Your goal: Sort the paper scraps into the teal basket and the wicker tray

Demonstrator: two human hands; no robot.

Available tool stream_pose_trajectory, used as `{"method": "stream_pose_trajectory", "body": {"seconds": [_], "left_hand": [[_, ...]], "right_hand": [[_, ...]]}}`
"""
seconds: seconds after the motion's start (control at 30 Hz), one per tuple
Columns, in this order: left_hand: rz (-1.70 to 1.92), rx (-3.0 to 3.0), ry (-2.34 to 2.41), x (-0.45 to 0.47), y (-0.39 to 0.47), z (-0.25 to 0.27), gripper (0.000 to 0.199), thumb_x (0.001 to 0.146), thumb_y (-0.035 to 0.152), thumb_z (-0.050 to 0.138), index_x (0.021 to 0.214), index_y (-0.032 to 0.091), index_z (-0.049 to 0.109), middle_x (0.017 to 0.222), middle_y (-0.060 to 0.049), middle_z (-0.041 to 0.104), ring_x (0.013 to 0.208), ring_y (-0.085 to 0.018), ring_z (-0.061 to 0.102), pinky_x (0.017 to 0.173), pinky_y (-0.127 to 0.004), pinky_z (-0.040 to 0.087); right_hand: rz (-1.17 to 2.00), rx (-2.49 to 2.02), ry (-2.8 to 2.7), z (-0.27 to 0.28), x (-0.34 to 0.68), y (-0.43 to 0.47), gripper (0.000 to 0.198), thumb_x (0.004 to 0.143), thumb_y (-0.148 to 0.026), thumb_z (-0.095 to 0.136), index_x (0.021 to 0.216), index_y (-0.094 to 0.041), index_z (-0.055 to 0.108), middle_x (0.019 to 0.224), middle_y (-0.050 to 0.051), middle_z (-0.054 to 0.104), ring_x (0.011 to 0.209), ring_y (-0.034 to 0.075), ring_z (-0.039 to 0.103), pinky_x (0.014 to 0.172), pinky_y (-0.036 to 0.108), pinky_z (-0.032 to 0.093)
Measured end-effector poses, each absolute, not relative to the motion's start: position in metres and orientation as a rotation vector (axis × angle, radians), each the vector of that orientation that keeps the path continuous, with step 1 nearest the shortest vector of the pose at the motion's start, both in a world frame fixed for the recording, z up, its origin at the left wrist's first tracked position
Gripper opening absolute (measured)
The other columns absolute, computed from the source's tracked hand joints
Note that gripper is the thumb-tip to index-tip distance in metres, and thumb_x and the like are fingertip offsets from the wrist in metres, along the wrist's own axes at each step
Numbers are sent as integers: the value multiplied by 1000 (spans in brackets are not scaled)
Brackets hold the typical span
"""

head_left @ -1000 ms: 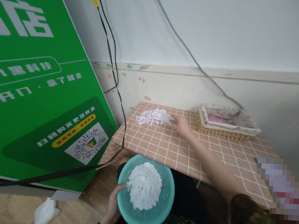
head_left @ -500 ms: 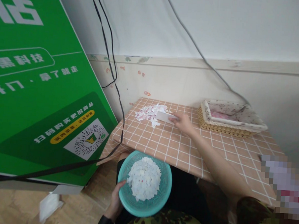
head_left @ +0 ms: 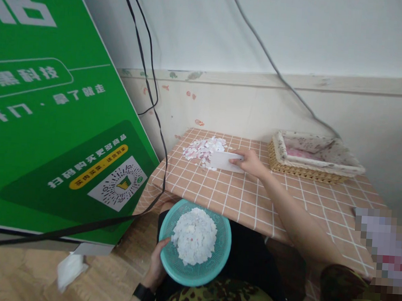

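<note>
On my lap rests a teal plastic basket (head_left: 219, 260) with a mound of white paper scraps (head_left: 195, 236) in it. My left hand (head_left: 158, 259) grips its left rim, thumb over the edge. Out on the table, my right hand (head_left: 249, 162) pinches a flat white card-like piece (head_left: 222, 161) that stands on its long edge. Its left end touches a heap of white and pinkish paper scraps (head_left: 201, 148). The piece hides the near right part of that heap.
A brown checked cloth covers the table (head_left: 252, 203). A cloth-lined wicker basket (head_left: 308, 173) stands at the back right. Black cords (head_left: 161, 130) hang in front of a green sign (head_left: 69, 129) on the left. A white bag (head_left: 69, 269) lies on the floor.
The white piece has turned so more of its broad face shows, and my right hand has shifted slightly right with it. My left hand keeps its hold on the teal basket.
</note>
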State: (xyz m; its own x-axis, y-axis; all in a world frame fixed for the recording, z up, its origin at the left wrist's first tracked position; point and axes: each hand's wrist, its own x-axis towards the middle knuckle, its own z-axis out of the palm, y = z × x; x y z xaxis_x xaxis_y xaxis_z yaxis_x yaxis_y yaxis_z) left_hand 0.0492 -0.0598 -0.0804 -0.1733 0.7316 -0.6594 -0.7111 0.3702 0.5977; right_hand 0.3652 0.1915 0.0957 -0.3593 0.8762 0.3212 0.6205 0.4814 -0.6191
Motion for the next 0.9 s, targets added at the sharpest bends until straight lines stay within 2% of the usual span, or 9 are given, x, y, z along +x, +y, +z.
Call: {"method": "stream_pose_trajectory", "body": {"seconds": [0.23, 0.4, 0.9], "left_hand": [[1261, 42, 1132, 48, -60, -83, 18, 64, 24, 66, 74, 10, 73, 72, -10, 75, 73, -28, 69, 75, -38, 53], [1272, 48, 1152, 49, -60, -82, 16, 64, 23, 66, 72, 11, 72, 69, -9, 75, 69, -28, 69, 72, -40, 54], [1269, 55, 1108, 50, -60, -80, 21, 66, 25, 65, 77, 9, 73, 73, -10, 75, 72, -28, 69, 75, -41, 53]], "right_hand": [[616, -1251, -2098, 97, 366, 192, 29, 75, -29, 59, 97, -15, 69, 82, 5, 70, 68, 18, 61, 60, 29, 45], [629, -1253, -2059, 97, 368, 192, 29, 74, -30, 59, 96, -14, 69, 82, 5, 69, 68, 18, 60, 61, 30, 47], [878, -1185, -2032, 91, 363, 190, 27, 71, -34, 62, 88, -13, 67, 74, 4, 65, 59, 14, 54, 51, 26, 42]]}}
